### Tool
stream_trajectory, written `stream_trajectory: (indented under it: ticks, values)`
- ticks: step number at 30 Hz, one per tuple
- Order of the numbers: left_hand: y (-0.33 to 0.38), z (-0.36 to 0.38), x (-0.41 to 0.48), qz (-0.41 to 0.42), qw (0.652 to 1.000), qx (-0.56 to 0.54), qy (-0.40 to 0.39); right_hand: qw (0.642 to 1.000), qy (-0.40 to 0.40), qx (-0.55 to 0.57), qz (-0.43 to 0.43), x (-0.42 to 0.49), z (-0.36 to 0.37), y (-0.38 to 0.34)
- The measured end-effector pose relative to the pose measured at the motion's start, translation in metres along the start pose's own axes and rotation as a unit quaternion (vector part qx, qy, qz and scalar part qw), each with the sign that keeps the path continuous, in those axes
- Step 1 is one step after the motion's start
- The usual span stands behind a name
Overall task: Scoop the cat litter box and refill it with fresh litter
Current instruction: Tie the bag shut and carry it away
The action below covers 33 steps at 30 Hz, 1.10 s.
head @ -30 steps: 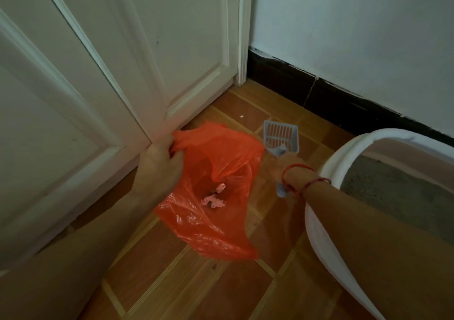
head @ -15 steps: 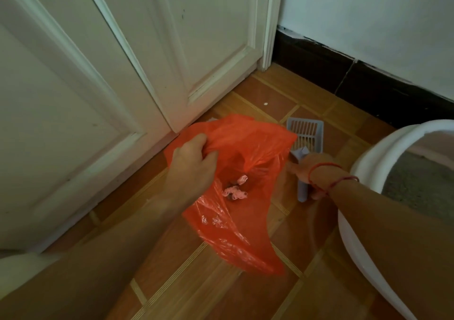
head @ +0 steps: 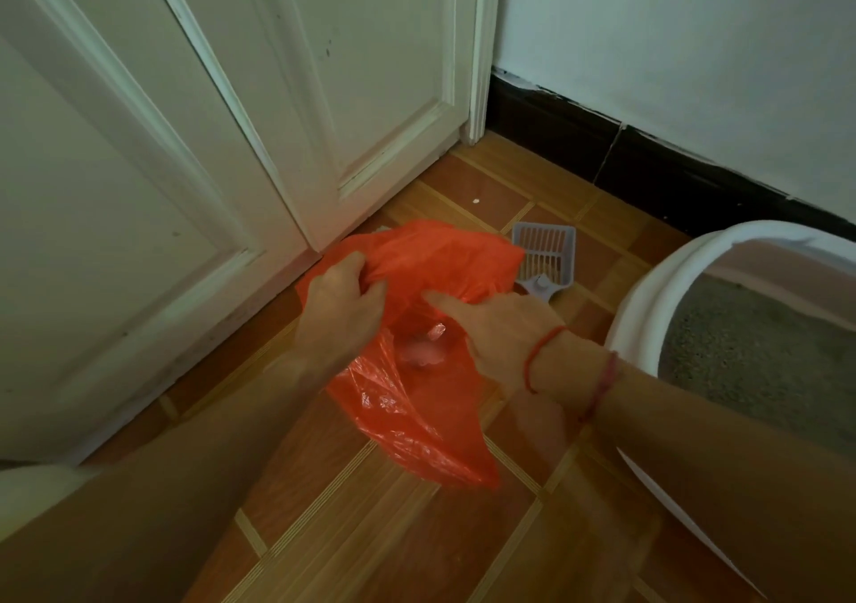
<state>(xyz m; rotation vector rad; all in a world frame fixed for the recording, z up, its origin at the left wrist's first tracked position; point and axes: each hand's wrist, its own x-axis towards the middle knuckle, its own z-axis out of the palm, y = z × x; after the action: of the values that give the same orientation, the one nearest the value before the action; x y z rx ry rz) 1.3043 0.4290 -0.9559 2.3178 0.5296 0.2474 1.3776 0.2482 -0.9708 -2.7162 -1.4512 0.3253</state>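
Observation:
An orange plastic bag (head: pixel 417 417) hangs open just above the tiled floor, with pale clumps (head: pixel 424 347) at its bottom. My left hand (head: pixel 338 310) grips the bag's left rim. My right hand (head: pixel 500 329) is at the right rim with the thumb stretched inward; its fingers are tucked behind the plastic and seem to pinch it. A grey slotted litter scoop (head: pixel 546 250) lies on the floor just beyond the bag, with no hand on it. The white litter box (head: pixel 648 296), holding grey litter (head: pixel 750 352), stands at the right.
White panelled doors (head: pixel 370 92) close off the left side. A white wall with a dark skirting board (head: pixel 648 162) runs behind the scoop and the box. The floor is brown tile (head: pixel 370 533).
My right hand let go of the scoop, which now lies on the floor, and moved left to the bag's right rim. My left hand kept its hold on the bag.

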Motion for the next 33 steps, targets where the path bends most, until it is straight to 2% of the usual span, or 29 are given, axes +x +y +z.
stream_trajectory:
  ticks: [5, 9, 16, 18, 20, 22, 25, 27, 29, 31, 33]
  values:
    - [0.001, -0.005, -0.002, 0.005, 1.0, 0.009, -0.004, 0.992, -0.008, -0.118, 0.037, 0.019, -0.015, -0.008]
    - [0.001, -0.011, -0.005, 0.02, 1.0, 0.019, -0.013, 0.988, 0.022, -0.142, 0.061, 0.018, -0.022, -0.005]
    - [0.003, -0.02, -0.011, 0.06, 0.996, 0.053, -0.047, 0.991, 0.105, -0.008, 0.08, 0.006, -0.046, 0.002]
    - [0.008, -0.021, -0.019, 0.076, 0.994, 0.066, -0.032, 0.986, 0.137, 0.028, 0.087, 0.009, -0.056, 0.008]
    - [0.017, -0.023, -0.029, 0.136, 0.985, 0.11, -0.002, 0.979, 0.163, 0.061, 0.103, 0.013, -0.066, 0.015]
    - [0.028, -0.022, -0.043, 0.239, 0.955, 0.177, -0.001, 0.972, 0.176, 0.094, 0.122, 0.016, -0.072, 0.02]
    - [0.037, -0.005, -0.063, 0.395, 0.89, 0.213, -0.079, 0.967, 0.174, 0.118, 0.144, 0.016, -0.081, 0.019]
    - [0.04, 0.016, -0.077, 0.415, 0.859, 0.236, -0.186, 0.966, 0.175, 0.126, 0.142, 0.012, -0.085, 0.017]
    - [0.04, 0.038, -0.088, 0.387, 0.817, 0.31, -0.295, 0.967, 0.165, 0.134, 0.139, 0.01, -0.085, 0.018]
    - [0.035, 0.054, -0.095, 0.395, 0.773, 0.376, -0.323, 0.967, 0.148, 0.144, 0.152, 0.007, -0.086, 0.017]
    - [0.03, 0.064, -0.096, 0.402, 0.749, 0.421, -0.316, 0.965, 0.137, 0.137, 0.176, -0.006, -0.096, 0.013]
